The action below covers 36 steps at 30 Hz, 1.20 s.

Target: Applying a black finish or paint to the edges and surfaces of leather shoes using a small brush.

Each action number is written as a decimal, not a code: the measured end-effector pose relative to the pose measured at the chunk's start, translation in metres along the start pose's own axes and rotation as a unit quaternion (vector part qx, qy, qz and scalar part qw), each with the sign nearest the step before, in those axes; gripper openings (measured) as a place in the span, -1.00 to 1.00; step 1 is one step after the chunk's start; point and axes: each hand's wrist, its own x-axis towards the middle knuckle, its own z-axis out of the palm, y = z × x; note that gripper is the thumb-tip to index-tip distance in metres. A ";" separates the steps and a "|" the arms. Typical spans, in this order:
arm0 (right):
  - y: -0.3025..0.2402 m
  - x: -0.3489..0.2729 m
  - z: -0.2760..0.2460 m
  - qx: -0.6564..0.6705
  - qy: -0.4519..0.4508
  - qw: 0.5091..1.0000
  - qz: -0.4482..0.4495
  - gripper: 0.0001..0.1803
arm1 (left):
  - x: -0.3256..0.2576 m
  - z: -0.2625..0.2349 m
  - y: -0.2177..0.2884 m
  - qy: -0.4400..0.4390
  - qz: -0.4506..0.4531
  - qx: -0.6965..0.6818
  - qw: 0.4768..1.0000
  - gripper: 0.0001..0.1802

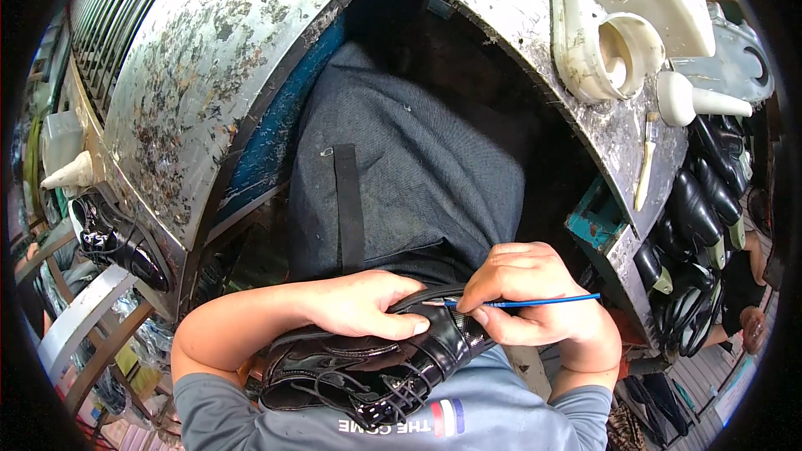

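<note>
Fingers [493, 305] of the right hand [535, 301] are pressed together, pinching a thin blue brush [535, 301] whose tip meets the upper edge of a glossy black boot [376, 367]. Left hand [368, 305] lies on top of the boot, fingers curled closed around it. Boot rests in the lap, against the grey shirt [501, 409], below the stained metal surface [209, 75].
</note>
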 end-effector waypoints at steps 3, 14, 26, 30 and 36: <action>0.000 0.001 0.002 -0.001 -0.006 1.000 -0.010 -0.84 | -0.006 0.002 0.013 0.023 0.011 0.089 0.996 -0.60; 0.000 0.005 0.003 -0.008 -0.022 0.999 -0.033 -0.83 | -0.010 0.004 0.013 0.040 0.045 0.130 0.990 -0.46; -0.021 -0.011 -0.028 -0.041 0.201 0.979 0.007 -0.92 | -0.002 0.001 0.000 0.036 0.090 -0.057 0.994 -0.46; -0.026 -0.018 -0.046 -0.098 0.437 0.894 -0.002 -0.91 | 0.003 0.005 0.015 0.063 0.075 -0.088 0.991 -0.58; -0.008 -0.022 -0.098 -0.256 0.508 0.821 0.035 -0.87 | 0.004 0.010 0.012 0.071 0.076 -0.108 0.989 -0.60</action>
